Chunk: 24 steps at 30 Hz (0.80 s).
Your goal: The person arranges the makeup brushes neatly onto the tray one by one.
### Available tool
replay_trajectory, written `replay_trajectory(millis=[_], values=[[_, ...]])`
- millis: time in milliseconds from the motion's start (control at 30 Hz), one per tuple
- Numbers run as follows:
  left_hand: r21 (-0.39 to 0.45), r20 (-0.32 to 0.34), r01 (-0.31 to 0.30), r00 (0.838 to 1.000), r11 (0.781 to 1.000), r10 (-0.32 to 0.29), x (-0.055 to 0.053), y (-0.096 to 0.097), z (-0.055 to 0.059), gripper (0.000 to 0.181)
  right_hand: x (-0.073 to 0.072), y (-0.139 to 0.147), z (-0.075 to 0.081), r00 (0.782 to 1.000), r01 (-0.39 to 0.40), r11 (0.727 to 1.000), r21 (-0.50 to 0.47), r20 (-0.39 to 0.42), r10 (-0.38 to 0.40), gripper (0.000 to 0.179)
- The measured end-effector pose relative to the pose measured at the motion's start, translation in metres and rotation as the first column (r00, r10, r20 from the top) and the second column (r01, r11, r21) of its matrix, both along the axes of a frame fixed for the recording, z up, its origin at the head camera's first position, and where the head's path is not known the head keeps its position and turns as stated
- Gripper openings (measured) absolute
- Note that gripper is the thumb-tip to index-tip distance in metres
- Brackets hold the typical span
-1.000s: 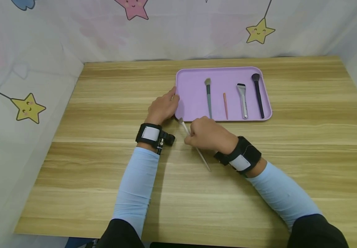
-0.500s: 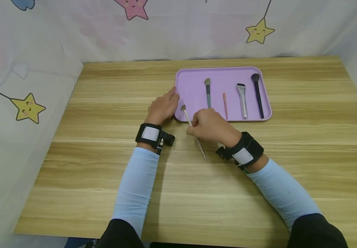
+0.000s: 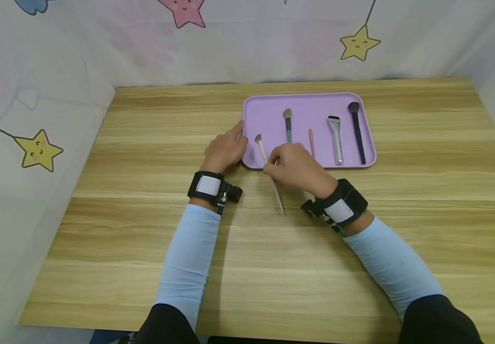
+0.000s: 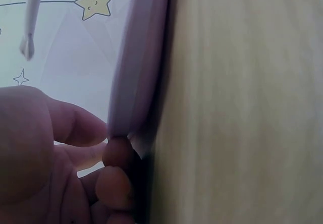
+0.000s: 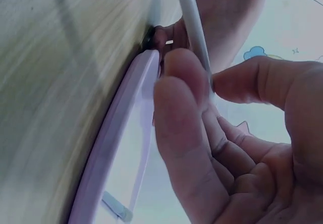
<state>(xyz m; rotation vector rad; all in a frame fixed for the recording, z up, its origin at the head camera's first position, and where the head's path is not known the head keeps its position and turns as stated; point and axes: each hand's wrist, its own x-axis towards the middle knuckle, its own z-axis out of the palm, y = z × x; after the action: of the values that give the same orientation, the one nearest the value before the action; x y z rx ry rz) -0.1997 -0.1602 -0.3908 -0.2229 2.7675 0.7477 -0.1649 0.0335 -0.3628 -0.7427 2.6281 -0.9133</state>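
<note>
My right hand [image 3: 296, 167] pinches a white-handled makeup brush [image 3: 277, 191] between thumb and fingertips. The brush slants over the front left of a lilac tray [image 3: 312, 102], its brown bristle head over the tray and its handle end sticking out past the front rim. In the right wrist view the handle [image 5: 191, 12] passes between thumb and fingers. My left hand [image 3: 225, 150] grips the tray's left rim, thumb at the top edge and curled fingers [image 4: 115, 183] below it in the left wrist view.
Across the tray lie a green-handled brush [image 3: 288, 126], a short orange-pink stick [image 3: 312, 139], a silver flat-headed brush [image 3: 336, 138] and a black brush [image 3: 357, 131]. The tray rests on a wooden table [image 3: 152, 143], with a star-printed curtain [image 3: 251, 52] behind.
My right hand has moved away from me and slightly right with the white-handled brush, bringing its bristle head from the front rim to over the tray. My left hand stays at the rim.
</note>
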Motion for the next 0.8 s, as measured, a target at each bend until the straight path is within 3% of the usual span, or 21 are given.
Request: replay_trajectory(millis=[467, 800], values=[[-0.014, -0.02, -0.007, 1.0, 1.0, 0.007, 0.0, -0.004, 0.002, 0.059, -0.015, 0.001, -0.002, 0.998, 0.015, 0.993, -0.118, 0.061, -0.008, 0.026], [-0.017, -0.015, -0.006, 1.0, 1.0, 0.005, -0.001, 0.0, -0.003, 0.061, -0.031, 0.004, -0.002, 0.995, 0.059, 0.991, -0.124, 0.087, -0.048, 0.029]])
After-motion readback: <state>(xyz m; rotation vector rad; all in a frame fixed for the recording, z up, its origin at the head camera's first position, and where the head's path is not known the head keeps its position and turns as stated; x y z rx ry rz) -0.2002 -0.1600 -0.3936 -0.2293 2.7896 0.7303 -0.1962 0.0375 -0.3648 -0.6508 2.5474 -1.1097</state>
